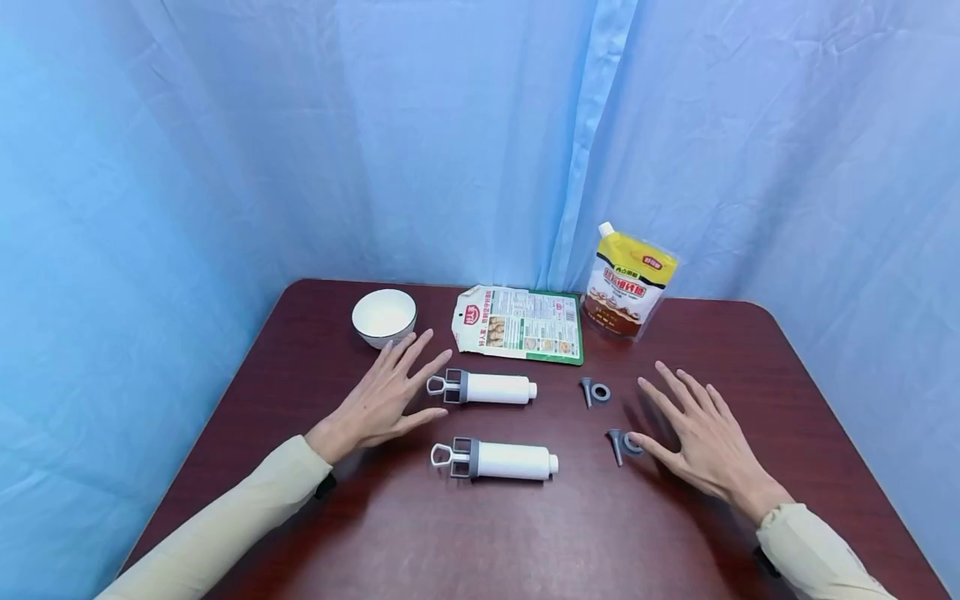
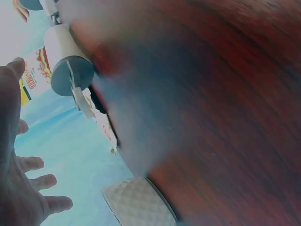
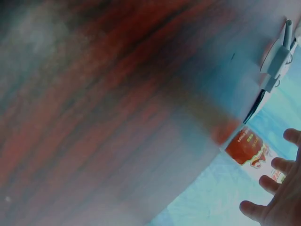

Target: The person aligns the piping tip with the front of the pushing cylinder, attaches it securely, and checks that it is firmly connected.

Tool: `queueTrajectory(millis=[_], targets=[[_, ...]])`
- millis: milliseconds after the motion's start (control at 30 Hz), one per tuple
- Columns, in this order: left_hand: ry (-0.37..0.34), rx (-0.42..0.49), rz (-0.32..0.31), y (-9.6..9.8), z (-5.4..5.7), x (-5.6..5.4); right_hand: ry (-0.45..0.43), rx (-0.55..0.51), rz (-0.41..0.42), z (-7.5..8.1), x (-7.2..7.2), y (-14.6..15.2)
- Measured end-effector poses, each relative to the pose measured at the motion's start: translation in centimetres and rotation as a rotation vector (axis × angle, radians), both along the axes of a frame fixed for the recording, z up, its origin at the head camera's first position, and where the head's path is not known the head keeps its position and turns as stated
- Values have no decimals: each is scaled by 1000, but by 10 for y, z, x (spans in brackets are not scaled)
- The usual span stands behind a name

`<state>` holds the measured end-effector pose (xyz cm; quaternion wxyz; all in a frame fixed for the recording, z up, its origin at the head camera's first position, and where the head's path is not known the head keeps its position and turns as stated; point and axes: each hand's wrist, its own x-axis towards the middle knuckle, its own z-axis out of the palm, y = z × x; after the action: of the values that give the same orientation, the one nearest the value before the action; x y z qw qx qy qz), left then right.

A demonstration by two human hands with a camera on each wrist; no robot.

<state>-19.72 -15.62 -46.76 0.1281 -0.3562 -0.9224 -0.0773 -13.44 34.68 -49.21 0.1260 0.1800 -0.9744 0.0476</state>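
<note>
Fingers spread, my left hand hovers beside the handle ends of two white plungers with grey collars, the far syringe and the near syringe. A white bowl stands just beyond its fingertips. My right hand is also spread, holding nothing, its thumb over or beside a grey ring. Next to that ring lies a small grey nozzle. Farther back are a second nozzle and ring. In the left wrist view, a syringe shows past the thumb.
A flat printed packet lies at the back of the dark red table. To its right a spouted pouch in yellow, white and brown stands upright. Blue curtains hang close around the back and sides.
</note>
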Motion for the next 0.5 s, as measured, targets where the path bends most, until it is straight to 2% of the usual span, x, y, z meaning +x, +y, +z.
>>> queueTrajectory(millis=[333, 500], targets=[[12, 60, -100, 23, 13, 1, -11, -18, -10, 4, 5, 1], [-30, 101, -134, 44, 23, 1, -6, -75, 8, 4, 7, 1]])
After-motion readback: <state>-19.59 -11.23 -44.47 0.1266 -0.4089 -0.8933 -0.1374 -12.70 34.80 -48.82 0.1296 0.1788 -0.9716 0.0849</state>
